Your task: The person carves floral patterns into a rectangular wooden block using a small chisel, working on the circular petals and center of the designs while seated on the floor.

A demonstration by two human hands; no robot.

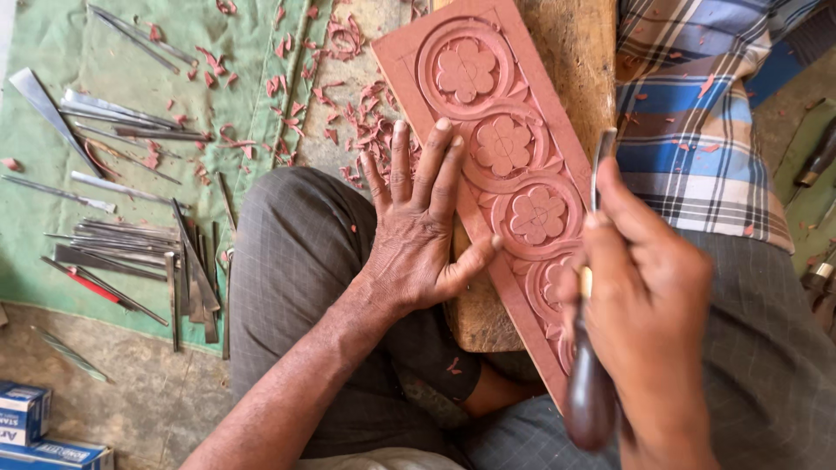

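A long reddish-brown carved panel (488,130) with round flower medallions lies slanted on a wooden block (570,61). My left hand (418,231) rests flat with fingers spread on the panel's left edge, thumb against the panel side. My right hand (649,305) grips a carving chisel (590,383) with a dark rounded wooden handle; its metal blade points up along the panel's right edge near the third flower. My knees in grey trousers lie under both arms.
Several metal chisels and gouges (131,252) lie on a green cloth (52,52) at the left. Reddish wood shavings (348,96) are scattered near the panel. A checked blue cloth (688,130) lies at the right. Small blue-and-white boxes (35,431) sit at the bottom left.
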